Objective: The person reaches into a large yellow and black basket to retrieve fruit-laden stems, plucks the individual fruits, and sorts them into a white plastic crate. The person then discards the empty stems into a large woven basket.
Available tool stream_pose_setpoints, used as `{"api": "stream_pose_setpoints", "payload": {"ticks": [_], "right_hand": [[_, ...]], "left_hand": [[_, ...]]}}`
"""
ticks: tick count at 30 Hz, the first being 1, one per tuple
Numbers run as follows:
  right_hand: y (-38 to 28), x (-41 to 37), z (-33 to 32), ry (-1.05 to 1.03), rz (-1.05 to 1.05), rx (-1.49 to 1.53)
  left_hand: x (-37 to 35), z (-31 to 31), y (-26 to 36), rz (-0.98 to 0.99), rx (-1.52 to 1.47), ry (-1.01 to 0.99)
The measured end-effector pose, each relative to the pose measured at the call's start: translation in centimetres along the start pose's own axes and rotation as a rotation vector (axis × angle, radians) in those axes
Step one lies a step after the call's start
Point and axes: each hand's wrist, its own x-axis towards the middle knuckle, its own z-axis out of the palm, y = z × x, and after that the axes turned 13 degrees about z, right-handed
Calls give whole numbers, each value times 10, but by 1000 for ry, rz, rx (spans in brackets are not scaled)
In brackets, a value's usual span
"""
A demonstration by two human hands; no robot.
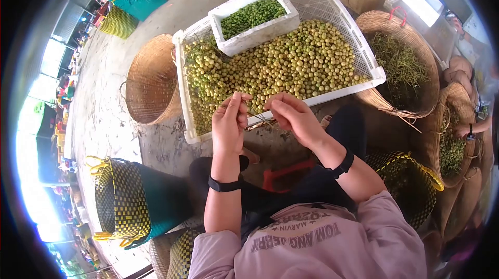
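My left hand (229,119) is closed in a pinch on a thin dark fruit stem (261,117) at the near edge of a white plastic crate (345,88). Across from it, my right hand (294,115) is also closed, its fingertips by the other part of the stem; whatever it pinches is too small to make out. Behind both hands, the crate holds many small round yellow-green fruits (291,53). A white foam box (260,41) rests on top of them, filled with small dark green fruits (253,15).
A wicker basket (148,79) stands left of the crate. On the right, another basket (387,19) holds bare stems (397,66). Yellow-black woven baskets (120,198) flank my legs. A co-worker's hand (462,130) reaches into a basket at far right.
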Motion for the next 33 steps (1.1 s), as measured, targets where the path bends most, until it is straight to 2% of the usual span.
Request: {"api": "stream_pose_setpoints", "payload": {"ticks": [1, 3, 8, 9, 13, 15, 16, 18, 20, 21, 22, 24, 25, 27, 28, 30, 32, 33], "right_hand": [[2, 0, -3, -14, 103, 119], [9, 2, -2, -57, 121, 126], [18, -1, 13, -97, 232, 147], [18, 0, 16, -114, 168, 102], [25, 6, 13, -169, 169, 112], [26, 7, 10, -132, 273, 269], [28, 10, 6, -135, 280, 262], [32, 26, -9, -4, 325, 263], [36, 55, -30, 145, 294, 164], [28, 68, -36, 189, 204, 25], [25, 87, -50, 202, 94, -200], [30, 119, -73, 446, -436, -926], [25, 120, -63, 431, -438, -934], [6, 102, -28, 308, -392, -1056], [9, 91, -6, 220, -142, -798], [40, 96, -5, 74, -6, -624], [35, 95, 4, -53, 147, -636], [39, 100, -1, -5, 193, -628]], "left_hand": [[1, -4, 2, -72, -159, -24], [1, -10, 2, -184, -394, -74], [-5, -6, 0, -238, -415, -89], [-6, -6, 0, -236, -396, -83], [-3, -17, -10, -237, -420, -88], [3, -29, -23, -256, -576, -10], [5, -34, -28, -253, -583, -3], [10, -44, -35, -226, -502, 119], [11, -53, -46, -198, -333, 126], [12, -58, -53, -183, -325, 100], [13, -60, -60, -171, -315, 73], [14, -54, -60, -175, -213, 68], [16, -53, -61, -159, -184, 39], [25, -50, -58, -122, -122, -9], [32, -50, -64, -79, -86, -25], [46, -48, -71, 5, -12, -20], [60, -49, -79, 28, 45, -63], [68, -49, -92, 116, 149, -89]]}}
